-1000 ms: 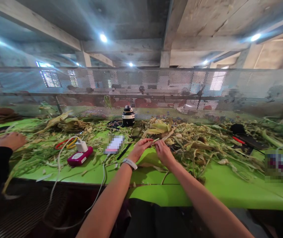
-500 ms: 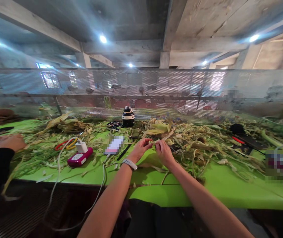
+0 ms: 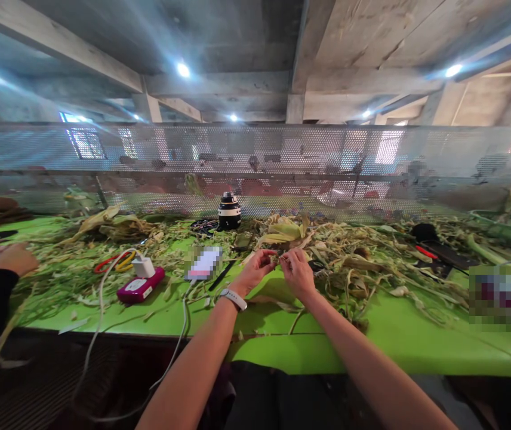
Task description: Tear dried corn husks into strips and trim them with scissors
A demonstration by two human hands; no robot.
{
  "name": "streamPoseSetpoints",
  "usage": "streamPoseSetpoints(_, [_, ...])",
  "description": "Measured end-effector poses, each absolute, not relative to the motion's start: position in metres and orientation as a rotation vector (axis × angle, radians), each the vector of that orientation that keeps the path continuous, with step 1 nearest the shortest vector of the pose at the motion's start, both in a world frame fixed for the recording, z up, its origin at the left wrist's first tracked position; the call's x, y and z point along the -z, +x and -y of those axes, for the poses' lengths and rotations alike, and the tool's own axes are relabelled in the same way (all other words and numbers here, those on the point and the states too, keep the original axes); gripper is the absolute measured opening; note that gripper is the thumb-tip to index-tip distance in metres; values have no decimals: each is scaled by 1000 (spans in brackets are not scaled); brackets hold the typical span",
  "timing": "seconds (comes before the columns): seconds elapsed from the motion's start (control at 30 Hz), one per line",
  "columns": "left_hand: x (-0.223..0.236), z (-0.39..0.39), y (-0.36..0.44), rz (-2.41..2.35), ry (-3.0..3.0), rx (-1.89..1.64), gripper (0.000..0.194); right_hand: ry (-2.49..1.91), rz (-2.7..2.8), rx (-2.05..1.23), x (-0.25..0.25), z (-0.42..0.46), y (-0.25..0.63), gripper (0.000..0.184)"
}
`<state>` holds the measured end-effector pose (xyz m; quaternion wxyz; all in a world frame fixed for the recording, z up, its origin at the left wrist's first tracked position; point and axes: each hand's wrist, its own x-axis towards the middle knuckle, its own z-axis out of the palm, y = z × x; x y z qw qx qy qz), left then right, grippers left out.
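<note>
Close together above the green tabletop [image 3: 385,322], both hands have their fingers pinched. My left hand [image 3: 255,273], with a pale watch strap at the wrist, grips something too small to make out. Opposite it, my right hand [image 3: 298,275] pinches at the same spot, its fingertips partly hidden. Just behind them rises a pale yellow-green corn husk [image 3: 285,232] on a heap of dry husk strips [image 3: 340,245]. Under the hands lies a broad green husk leaf [image 3: 273,292].
A black bottle [image 3: 229,212] stands before a perforated metal screen [image 3: 255,155]. To the left are a phone [image 3: 204,263], a magenta power block [image 3: 140,285] with a white plug [image 3: 143,267], and a co-worker's hand [image 3: 9,260]. Red-handled scissors [image 3: 426,252] lie right.
The view has shifted slightly, moving the surroundings a little to the left. My hands stay pinched together, with only small finger movement.
</note>
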<state>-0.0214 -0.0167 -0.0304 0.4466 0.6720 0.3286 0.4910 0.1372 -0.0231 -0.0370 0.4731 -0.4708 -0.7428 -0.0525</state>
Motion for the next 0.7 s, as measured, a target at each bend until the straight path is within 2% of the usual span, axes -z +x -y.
streamPoseSetpoints(0.17, [32,17,-24,-815,1606,-1168,34,-1109,1889,235,30,28,140,14])
streamPoseSetpoints(0.27, [31,17,-25,-821,1626,-1099,35,-1146,1924,153,32,26,140,11])
streamPoseSetpoints(0.4, [27,19,-27,-852,1650,-1074,32,-1104,1859,-260,39,16,140,12])
streamPoseSetpoints(0.53, [22,21,-27,-908,1649,-1082,29,-917,1681,-810,42,8,137,26])
streamPoseSetpoints(0.7, [22,21,-22,-938,1581,-1145,23,-837,1483,-1060,40,9,136,40])
